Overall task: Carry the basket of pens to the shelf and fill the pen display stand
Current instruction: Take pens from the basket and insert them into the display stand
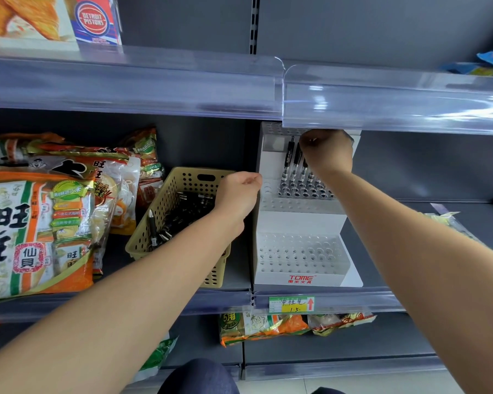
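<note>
Basket [165,191] holds loose black pens [188,211].

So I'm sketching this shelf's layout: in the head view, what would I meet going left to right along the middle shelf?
Snack bags → basket holding loose pens → white pen stand → a pale packet, partly hidden behind the right forearm.
</note>
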`<state>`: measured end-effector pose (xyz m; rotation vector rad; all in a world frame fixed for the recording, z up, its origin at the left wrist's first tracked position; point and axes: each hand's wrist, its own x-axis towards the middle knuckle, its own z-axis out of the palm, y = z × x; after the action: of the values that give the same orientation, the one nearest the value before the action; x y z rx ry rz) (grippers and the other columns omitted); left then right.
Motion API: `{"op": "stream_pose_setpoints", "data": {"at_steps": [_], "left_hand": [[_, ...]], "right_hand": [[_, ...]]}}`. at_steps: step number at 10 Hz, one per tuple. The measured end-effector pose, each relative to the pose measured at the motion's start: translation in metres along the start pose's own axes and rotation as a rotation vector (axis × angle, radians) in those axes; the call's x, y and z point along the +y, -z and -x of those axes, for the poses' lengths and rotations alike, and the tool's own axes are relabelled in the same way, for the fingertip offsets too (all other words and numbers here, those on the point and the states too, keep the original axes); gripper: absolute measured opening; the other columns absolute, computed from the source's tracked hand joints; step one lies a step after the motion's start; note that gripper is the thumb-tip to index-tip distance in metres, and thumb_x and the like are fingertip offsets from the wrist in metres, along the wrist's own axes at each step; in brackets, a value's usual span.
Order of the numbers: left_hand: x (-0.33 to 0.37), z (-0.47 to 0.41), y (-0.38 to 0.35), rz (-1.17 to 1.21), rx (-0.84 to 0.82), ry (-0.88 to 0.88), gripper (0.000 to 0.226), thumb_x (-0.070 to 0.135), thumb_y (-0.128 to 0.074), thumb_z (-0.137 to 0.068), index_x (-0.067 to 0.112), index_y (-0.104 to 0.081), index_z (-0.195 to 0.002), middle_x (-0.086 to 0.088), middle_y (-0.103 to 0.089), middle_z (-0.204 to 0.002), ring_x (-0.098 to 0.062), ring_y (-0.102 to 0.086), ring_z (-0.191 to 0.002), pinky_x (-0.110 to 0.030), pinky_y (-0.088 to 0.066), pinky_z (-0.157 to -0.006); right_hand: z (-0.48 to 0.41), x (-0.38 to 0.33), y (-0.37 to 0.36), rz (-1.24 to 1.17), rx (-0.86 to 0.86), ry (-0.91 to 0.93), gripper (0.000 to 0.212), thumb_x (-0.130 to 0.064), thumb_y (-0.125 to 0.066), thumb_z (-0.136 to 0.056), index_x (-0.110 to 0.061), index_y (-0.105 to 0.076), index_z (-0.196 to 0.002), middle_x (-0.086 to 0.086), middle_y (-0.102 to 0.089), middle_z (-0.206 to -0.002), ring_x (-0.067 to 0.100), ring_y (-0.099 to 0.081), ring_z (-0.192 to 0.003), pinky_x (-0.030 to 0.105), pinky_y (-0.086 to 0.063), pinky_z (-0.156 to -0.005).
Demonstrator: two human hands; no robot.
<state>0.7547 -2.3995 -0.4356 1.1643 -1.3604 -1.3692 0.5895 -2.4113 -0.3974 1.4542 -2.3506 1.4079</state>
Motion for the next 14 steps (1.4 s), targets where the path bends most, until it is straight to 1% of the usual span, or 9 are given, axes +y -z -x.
{"op": "stream_pose_setpoints", "data": {"at_steps": [1, 2, 4, 6, 7, 8, 9, 12, 14], "left_hand": [[0.0006, -0.0003, 0.0001, -0.001, -0.003, -0.001, 0.026, 0.015, -0.056, -0.096, 0.01, -0.064, -0.12, -0.004, -0.063, -0.12, -0.019, -0.057, -0.114, -0.04, -0.045, -0.104], [0.0002, -0.0007, -0.0005, 0.001, -0.001, 0.002, 0.026, 0.015, -0.056, -0.095, 0.011, -0.064, -0.12, -0.004, -0.063, -0.12, -0.018, -0.057, -0.114, -0.04, -0.045, -0.104], [0.0008, -0.0009, 0.0002, -0.001, 0.0, -0.003, 0.026, 0.015, -0.056, -0.096, 0.011, -0.064, -0.12, -0.004, -0.063, -0.119, -0.018, -0.057, -0.113, -0.039, -0.045, -0.104], [-0.0003, -0.001, 0.0007, 0.003, 0.0, -0.005, 0.026, 0.015, -0.057, -0.095, 0.011, -0.064, -0.12, -0.003, -0.063, -0.119, -0.018, -0.057, -0.113, -0.039, -0.045, -0.104], [-0.0009, -0.0008, 0.0004, 0.005, 0.002, -0.002, 0.026, 0.015, -0.057, -0.095, 0.01, -0.064, -0.12, -0.004, -0.063, -0.118, -0.018, -0.057, -0.113, -0.039, -0.045, -0.103], [-0.0011, -0.001, 0.0001, 0.007, 0.003, -0.003, 0.026, 0.015, -0.057, -0.095, 0.011, -0.064, -0.119, -0.004, -0.064, -0.118, -0.018, -0.058, -0.113, -0.039, -0.046, -0.103], [-0.0011, -0.0017, 0.0005, 0.01, 0.002, -0.002, 0.026, 0.014, -0.057, -0.095, 0.011, -0.064, -0.12, -0.004, -0.063, -0.119, -0.018, -0.057, -0.113, -0.039, -0.045, -0.104], [-0.0042, -0.004, 0.0031, 0.008, 0.006, -0.001, 0.026, 0.015, -0.057, -0.095, 0.012, -0.064, -0.12, -0.005, -0.063, -0.12, -0.019, -0.057, -0.113, -0.04, -0.046, -0.103], [-0.0039, -0.0034, 0.0028, 0.009, 0.006, -0.009, 0.026, 0.016, -0.058, -0.095, 0.012, -0.064, -0.12, -0.004, -0.064, -0.119, -0.019, -0.058, -0.113, -0.04, -0.046, -0.103]], "right_hand": [[-0.0002, -0.0009, 0.0034, -0.039, -0.027, -0.01, 0.015, -0.024, -0.061, -0.087, -0.023, -0.076, -0.087, 0.004, -0.074, -0.086, 0.022, -0.067, -0.083, 0.025, -0.05, -0.071], [-0.001, -0.0009, 0.0056, -0.054, -0.036, -0.024, 0.014, -0.027, -0.063, -0.087, -0.023, -0.075, -0.092, 0.003, -0.074, -0.093, 0.022, -0.066, -0.089, 0.022, -0.045, -0.071], [-0.0007, -0.0039, 0.0069, -0.045, -0.04, -0.033, 0.013, -0.027, -0.063, -0.087, -0.019, -0.074, -0.085, 0.004, -0.073, -0.09, 0.022, -0.065, -0.088, 0.021, -0.038, -0.067], [0.0005, -0.0041, 0.0071, -0.083, -0.036, -0.035, 0.013, -0.026, -0.066, -0.087, -0.022, -0.076, -0.094, 0.003, -0.074, -0.094, 0.019, -0.066, -0.09, 0.022, -0.045, -0.071], [-0.0014, -0.0044, 0.0073, -0.108, -0.044, -0.059, 0.011, -0.026, -0.068, -0.086, -0.021, -0.076, -0.091, 0.003, -0.074, -0.094, 0.017, -0.066, -0.089, 0.022, -0.046, -0.071], [-0.0031, -0.0045, 0.0072, -0.122, -0.054, -0.084, 0.011, -0.028, -0.069, -0.085, -0.019, -0.075, -0.087, 0.004, -0.073, -0.09, 0.014, -0.061, -0.077, 0.021, -0.04, -0.066], [-0.0042, -0.0057, 0.0067, -0.115, -0.05, -0.095, 0.018, -0.028, -0.069, -0.084, -0.011, -0.075, -0.085, 0.008, -0.073, -0.087, 0.02, -0.063, -0.077, 0.022, -0.038, -0.064], [-0.0025, -0.0067, 0.0039, -0.041, -0.024, -0.058, 0.013, -0.027, -0.067, -0.085, -0.017, -0.075, -0.084, 0.005, -0.074, -0.089, 0.02, -0.066, -0.088, 0.021, -0.036, -0.065], [-0.0012, -0.0071, 0.0048, -0.015, -0.019, -0.031, 0.014, -0.025, -0.064, -0.088, -0.018, -0.076, -0.09, 0.004, -0.074, -0.096, 0.02, -0.065, -0.094, 0.02, -0.036, -0.066]]}}
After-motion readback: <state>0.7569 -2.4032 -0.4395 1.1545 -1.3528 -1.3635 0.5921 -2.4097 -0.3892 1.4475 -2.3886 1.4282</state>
